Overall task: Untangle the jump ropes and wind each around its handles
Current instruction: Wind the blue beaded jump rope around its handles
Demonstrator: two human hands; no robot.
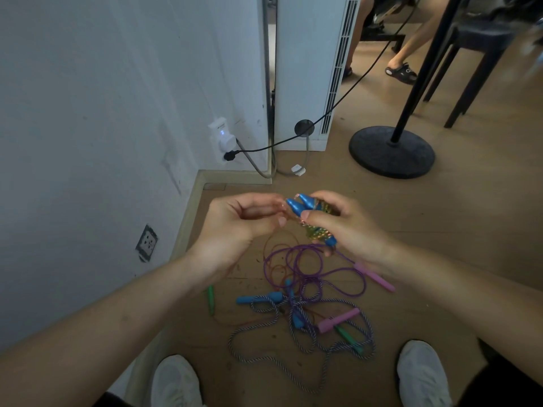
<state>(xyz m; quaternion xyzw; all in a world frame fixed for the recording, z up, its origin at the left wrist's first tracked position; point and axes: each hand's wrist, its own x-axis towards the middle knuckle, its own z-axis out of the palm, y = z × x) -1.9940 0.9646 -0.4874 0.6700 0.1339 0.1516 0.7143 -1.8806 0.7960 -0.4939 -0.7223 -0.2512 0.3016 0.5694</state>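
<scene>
**Blue-handled rope half wound above the pile**

A pale wall [88, 113] fills the left side and a wooden floor [440, 230] the right, with a tall white standing unit [305, 69] in the corner and the round black base of a stand [392, 152] just beside it. On the floor, between the person's two white shoes [176, 383] and further out, lies the tangle of jump ropes [305, 312]: a striped rope [264, 339] looping widest, a purple rope [308, 259] coiled above it, and pink handles [339, 320], light blue ones and a green handle [211, 299] scattered through.

Above the pile the right hand [349, 227] is wrapped round a pair of blue handles [302, 205] held side by side, tips pointing left, with glittery cord wound about their middle. Close beside them the left hand [241, 227] has its fingers curled, thumb and fingertips pinching a thin coppery cord [286, 214] that leaves the handles' tips; motion blur softens the exact grip. More of that cord trails down to the pile.
</scene>
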